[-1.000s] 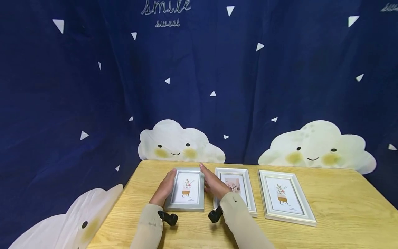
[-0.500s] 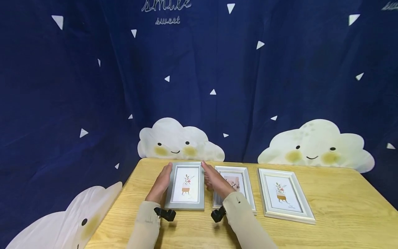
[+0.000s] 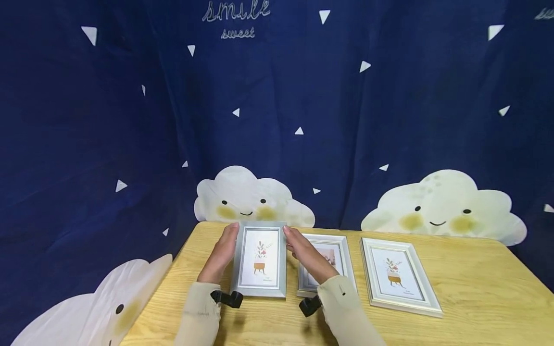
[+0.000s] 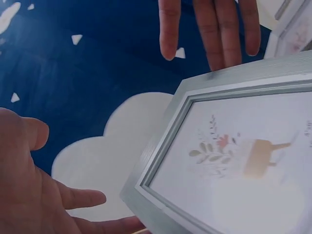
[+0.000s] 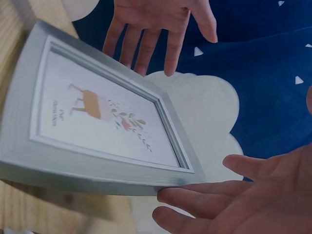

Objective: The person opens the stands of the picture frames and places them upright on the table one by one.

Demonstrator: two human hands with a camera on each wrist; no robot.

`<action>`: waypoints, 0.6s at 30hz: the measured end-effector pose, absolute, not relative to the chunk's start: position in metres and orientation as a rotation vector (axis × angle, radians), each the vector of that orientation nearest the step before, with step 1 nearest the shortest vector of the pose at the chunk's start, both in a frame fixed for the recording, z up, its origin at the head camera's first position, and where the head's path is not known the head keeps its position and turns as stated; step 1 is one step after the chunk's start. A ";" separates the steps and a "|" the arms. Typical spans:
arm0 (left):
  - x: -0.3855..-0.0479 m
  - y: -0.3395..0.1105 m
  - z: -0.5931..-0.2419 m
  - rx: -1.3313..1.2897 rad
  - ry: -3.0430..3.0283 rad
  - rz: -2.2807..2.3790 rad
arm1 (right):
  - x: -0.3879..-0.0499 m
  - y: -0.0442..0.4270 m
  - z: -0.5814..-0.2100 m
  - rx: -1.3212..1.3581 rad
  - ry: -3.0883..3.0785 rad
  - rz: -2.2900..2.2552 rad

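A grey-green picture frame [image 3: 280, 269] with a potted-plant print is tilted up between my two hands in the head view, its far end raised. At its left edge is my left hand [image 3: 221, 253], and my right hand [image 3: 308, 254] is at its right edge. In the left wrist view the left hand [image 4: 29, 180] has its fingers extended toward the frame's edge, thumb apart from it. The right wrist view shows the right hand [image 5: 253, 195] with nearly straight fingertips touching the side of the frame [image 5: 19, 151]. Some fingertips are hidden behind it.
Right of the held frame, a silver-white picture frame [image 3: 344, 250] lies on the wooden table [image 3: 480, 283], partly covered by the right forearm. Another white frame [image 3: 426, 288] lies farther right. A dark blue curtain [image 3: 268, 96] with printed clouds hangs behind the table.
The grey-green frame's far end has risen, tilting it more toward me, and its shadowed near end also looks lifted. Both hands have come up with it. The other two frames have stayed put.
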State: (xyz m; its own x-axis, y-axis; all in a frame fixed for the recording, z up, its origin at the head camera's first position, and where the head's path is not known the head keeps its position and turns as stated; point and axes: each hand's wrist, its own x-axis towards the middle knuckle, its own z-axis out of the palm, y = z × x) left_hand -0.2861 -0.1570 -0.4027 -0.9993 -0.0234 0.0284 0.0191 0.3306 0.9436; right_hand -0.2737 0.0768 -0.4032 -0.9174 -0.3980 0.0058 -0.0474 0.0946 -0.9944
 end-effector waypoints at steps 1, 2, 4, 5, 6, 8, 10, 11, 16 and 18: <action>-0.284 -0.158 -0.400 -0.009 -2.527 -1.792 | -0.272 0.077 -0.402 -0.450 2.110 -1.899; -0.282 -0.159 -0.398 -0.026 -2.520 -1.783 | -0.271 0.077 -0.401 -0.459 2.108 -1.904; -0.278 -0.160 -0.393 -0.049 -2.509 -1.761 | -0.268 0.078 -0.398 -0.478 2.112 -1.912; -0.276 -0.161 -0.392 -0.053 -2.510 -1.748 | -0.266 0.078 -0.397 -0.485 2.114 -1.914; -0.275 -0.161 -0.390 -0.058 -2.510 -1.740 | -0.264 0.078 -0.395 -0.492 2.118 -1.918; -0.273 -0.162 -0.386 -0.058 -2.514 -1.737 | -0.261 0.079 -0.393 -0.508 2.132 -1.923; -0.271 -0.162 -0.384 -0.069 -2.516 -1.733 | -0.257 0.080 -0.390 -0.520 2.152 -1.917; -0.271 -0.162 -0.383 -0.071 -2.520 -1.732 | -0.255 0.080 -0.388 -0.524 2.164 -1.908; -0.269 -0.160 -0.377 -0.084 -2.530 -1.714 | -0.247 0.083 -0.381 -0.561 2.216 -1.845; -0.267 -0.160 -0.375 -0.084 -2.529 -1.727 | -0.244 0.084 -0.378 -0.576 2.225 -1.829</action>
State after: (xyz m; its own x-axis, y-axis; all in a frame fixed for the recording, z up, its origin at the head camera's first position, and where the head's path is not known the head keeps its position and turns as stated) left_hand -0.2670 -0.1596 -0.3754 -0.9955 0.0016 0.0951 0.0891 0.3642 0.9271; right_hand -0.2437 0.0838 -0.3783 -0.9031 -0.4203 0.0877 -0.1675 0.1567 -0.9733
